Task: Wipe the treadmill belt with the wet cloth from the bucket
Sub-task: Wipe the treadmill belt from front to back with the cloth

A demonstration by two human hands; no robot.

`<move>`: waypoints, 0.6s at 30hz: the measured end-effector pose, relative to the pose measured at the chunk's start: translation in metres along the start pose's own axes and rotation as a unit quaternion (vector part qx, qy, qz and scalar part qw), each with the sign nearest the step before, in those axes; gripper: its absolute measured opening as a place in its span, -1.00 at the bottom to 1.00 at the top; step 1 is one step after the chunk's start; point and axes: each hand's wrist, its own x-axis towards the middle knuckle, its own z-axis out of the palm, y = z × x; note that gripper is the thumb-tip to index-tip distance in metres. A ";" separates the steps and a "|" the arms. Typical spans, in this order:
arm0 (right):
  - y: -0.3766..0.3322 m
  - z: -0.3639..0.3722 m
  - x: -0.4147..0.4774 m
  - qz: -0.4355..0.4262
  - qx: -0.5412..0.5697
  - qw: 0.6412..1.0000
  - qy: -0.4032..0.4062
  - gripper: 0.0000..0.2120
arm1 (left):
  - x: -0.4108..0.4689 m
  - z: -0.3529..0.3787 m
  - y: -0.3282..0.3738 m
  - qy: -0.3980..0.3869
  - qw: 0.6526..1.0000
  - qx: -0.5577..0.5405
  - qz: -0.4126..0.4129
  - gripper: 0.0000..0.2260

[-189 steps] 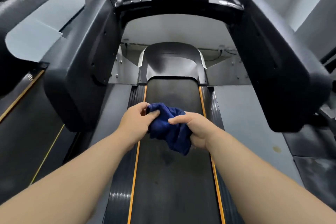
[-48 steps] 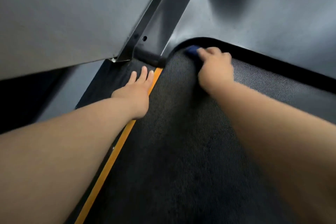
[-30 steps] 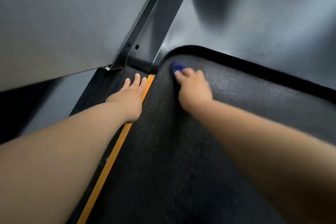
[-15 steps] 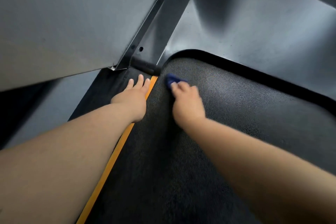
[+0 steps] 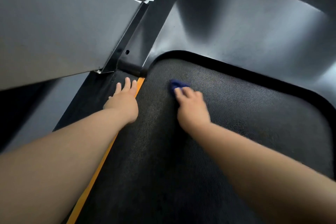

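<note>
Blue crumpled cloth (image 5: 176,84), gripped by the right hand (image 5: 192,107), seemed mid-wipe on the black bumpy belt (image 5: 245,114); left hand (image 5: 123,102) lay flat. Next, slide it across.

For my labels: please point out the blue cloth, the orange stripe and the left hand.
blue cloth (image 5: 175,84), head view, exposed corner
orange stripe (image 5: 140,83), head view, far end
left hand (image 5: 123,103), head view, its back

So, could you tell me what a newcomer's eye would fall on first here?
First, the blurred right hand, holding a small blue cloth against the dark textured belt near its far left corner. Next, the bright orange stripe along the belt's left edge, with the left hand laid flat on the side rail beside it, fingers straight.
</note>
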 end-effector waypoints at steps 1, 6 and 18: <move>-0.010 0.006 -0.004 -0.061 -0.004 0.998 -0.012 -0.46 | -0.002 0.001 0.000 0.004 1.000 -0.003 -0.002 -0.11; 0.070 -0.025 0.002 -0.025 -0.100 0.994 0.026 -0.53 | -0.021 0.001 -0.002 0.000 1.000 0.007 0.021 -0.19; 0.044 -0.033 -0.001 0.019 0.094 0.993 -0.066 -0.52 | -0.045 0.013 0.076 -0.100 0.989 0.002 0.111 -0.44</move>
